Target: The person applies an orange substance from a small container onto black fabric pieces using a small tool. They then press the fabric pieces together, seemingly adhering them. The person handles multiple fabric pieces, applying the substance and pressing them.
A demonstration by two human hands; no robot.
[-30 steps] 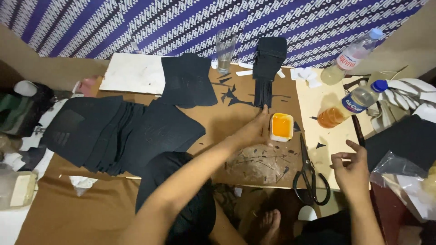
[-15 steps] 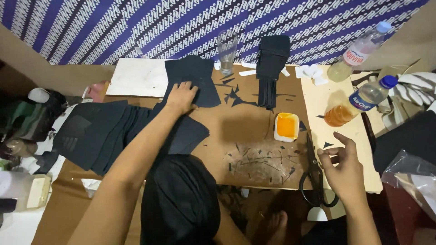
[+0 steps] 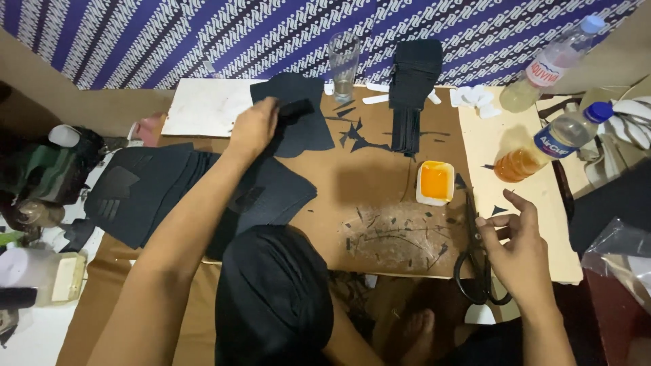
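Left hand [image 3: 252,127] – pinching black fabric piece [image 3: 298,122] | right hand [image 3: 519,247] – loose, empty, beside scissors [image 3: 477,261]

A black fabric piece [image 3: 298,118] lies flat at about 11 o'clock on the brown board, partly over a white sheet's right edge. It is dark, matte and irregular in outline, with a pointed lower edge. Its upper part is bunched into a small fold. A pair of black scissors [image 3: 477,261] lies at 4 o'clock, blades pointing up toward 12, loops nearest the body.
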